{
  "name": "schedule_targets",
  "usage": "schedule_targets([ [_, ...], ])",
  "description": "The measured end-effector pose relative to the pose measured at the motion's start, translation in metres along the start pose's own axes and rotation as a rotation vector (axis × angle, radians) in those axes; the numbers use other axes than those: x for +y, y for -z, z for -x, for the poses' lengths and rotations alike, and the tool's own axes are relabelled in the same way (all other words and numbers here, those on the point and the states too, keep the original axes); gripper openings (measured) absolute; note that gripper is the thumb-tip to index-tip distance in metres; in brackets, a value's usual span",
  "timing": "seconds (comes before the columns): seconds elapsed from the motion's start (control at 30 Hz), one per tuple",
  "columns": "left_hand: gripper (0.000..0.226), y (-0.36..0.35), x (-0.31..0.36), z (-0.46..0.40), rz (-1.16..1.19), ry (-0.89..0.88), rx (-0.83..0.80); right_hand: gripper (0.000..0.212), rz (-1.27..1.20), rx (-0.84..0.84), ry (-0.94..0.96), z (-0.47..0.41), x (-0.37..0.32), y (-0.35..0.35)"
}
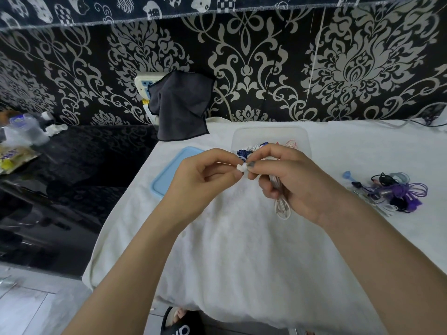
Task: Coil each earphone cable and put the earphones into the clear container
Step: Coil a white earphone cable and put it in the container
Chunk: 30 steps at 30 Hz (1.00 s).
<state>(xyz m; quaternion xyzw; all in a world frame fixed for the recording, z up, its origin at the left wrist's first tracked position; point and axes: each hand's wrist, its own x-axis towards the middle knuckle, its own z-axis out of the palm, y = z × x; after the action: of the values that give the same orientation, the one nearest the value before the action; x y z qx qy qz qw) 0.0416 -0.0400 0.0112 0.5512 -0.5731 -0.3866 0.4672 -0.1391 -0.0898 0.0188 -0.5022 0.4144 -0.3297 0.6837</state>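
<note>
My right hand (290, 180) grips a bundle of coiled white earphone cable (281, 206), whose loops hang out below the palm. My left hand (205, 177) pinches the white earbud end (242, 167) of that cable, right beside my right fingertips. Both hands hover just in front of the clear container (271, 134), which holds coiled blue, white and red earphones (244, 152). A tangled pile of purple, black and clear earphones (396, 192) lies on the white cloth to the right.
A light blue lid (167, 175) lies left of the container on the white towel (242, 250). A dark grey cloth (181, 105) hangs over a wall socket behind. A glossy black counter with bottles (24, 131) sits to the left.
</note>
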Motion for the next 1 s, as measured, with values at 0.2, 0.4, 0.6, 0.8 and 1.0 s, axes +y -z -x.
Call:
schedule_targets([
  [0.2, 0.017, 0.0023, 0.0045, 0.0010, 0.098, 0.004, -0.049, 0.012, -0.038, -0.054, -0.008, 0.0010, -0.0020, 0.0000],
  [0.4, 0.016, 0.0048, 0.0028, 0.0010, 0.193, 0.017, -0.087, 0.011, -0.056, -0.091, 0.001, 0.0021, -0.0034, 0.0007],
  [0.6, 0.018, 0.0080, 0.0012, -0.0009, 0.318, 0.051, -0.168, 0.010, -0.059, -0.161, 0.015, 0.0038, -0.0051, 0.0023],
  [0.8, 0.015, 0.0090, 0.0011, -0.0020, 0.470, 0.158, -0.242, 0.010, -0.118, -0.203, -0.022, 0.0039, -0.0055, 0.0020],
  [1.0, 0.014, 0.0050, 0.0042, -0.0019, 0.493, 0.159, -0.201, 0.010, -0.226, -0.169, -0.091, -0.0002, -0.0041, 0.0042],
])
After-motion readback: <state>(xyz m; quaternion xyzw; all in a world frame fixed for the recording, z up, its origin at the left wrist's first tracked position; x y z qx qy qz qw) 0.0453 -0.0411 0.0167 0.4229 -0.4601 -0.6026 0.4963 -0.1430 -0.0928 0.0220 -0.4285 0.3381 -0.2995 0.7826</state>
